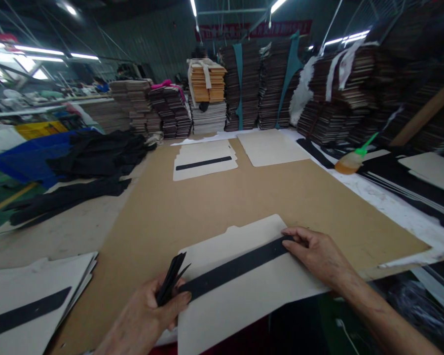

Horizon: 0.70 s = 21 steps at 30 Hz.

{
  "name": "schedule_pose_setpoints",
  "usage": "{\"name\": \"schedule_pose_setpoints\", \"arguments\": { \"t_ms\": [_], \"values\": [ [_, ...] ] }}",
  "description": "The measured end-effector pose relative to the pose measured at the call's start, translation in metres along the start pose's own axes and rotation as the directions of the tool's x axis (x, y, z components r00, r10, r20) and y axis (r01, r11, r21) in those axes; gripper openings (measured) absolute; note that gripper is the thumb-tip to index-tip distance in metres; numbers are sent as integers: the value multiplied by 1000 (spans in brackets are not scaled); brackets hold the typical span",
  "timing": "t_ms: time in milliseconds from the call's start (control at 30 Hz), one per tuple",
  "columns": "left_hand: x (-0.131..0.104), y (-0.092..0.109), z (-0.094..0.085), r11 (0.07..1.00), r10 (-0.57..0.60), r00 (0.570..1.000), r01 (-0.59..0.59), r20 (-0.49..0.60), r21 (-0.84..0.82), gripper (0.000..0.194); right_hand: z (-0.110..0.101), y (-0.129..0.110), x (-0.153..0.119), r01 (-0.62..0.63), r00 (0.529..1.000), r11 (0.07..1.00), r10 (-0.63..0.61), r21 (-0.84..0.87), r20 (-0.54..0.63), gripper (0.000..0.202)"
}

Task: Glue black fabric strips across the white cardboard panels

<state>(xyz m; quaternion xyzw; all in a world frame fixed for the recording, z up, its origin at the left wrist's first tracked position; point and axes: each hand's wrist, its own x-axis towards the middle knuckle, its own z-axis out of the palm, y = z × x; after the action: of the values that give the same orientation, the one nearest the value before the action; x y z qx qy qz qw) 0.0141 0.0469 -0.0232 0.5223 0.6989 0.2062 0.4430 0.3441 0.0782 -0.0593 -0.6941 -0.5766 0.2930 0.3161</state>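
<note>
A cream board panel (pixel 237 305) lies at the table's front edge, partly overhanging it. Across it runs a long black strip (pixel 240 266). My left hand (pixel 151 308) is closed around a small bundle of black strips (pixel 170 278), its thumb resting at the strip's left end. At the other end, my right hand (pixel 314 251) pinches the strip between thumb and fingers. Whether the strip is stuck down cannot be seen.
A stack of similar panels (pixel 22 296) lies at the left, another stack (pixel 205 170) farther back beside blank panels (pixel 270 148). A glue bottle with a green nozzle (pixel 350 162) lies on the right. Black cloth (pixel 99 153) is heaped at the left; tall bundles (pixel 244 84) stand behind.
</note>
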Motion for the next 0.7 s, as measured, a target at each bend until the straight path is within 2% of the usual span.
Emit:
{"name": "schedule_pose_setpoints", "arguments": {
  "t_ms": [333, 500, 700],
  "values": [
    [9, -14, 0, 1000, -17, 1000, 17, 21, 12, 46, 1, -6, -4, 36, 999, 997, -37, -62, -24, 37],
    [5, -7, 0, 1000, -21, 1000, 20, 18, 8, 41, 3, -2, -3, 61, 998, 987, -61, -149, 3, 34],
    [1, -3, 0, 1000, 8, 997, -7, 76, -13, 37, 7, 10, -7, 245, 963, 906, -269, -344, -22, 32]
  ]
}}
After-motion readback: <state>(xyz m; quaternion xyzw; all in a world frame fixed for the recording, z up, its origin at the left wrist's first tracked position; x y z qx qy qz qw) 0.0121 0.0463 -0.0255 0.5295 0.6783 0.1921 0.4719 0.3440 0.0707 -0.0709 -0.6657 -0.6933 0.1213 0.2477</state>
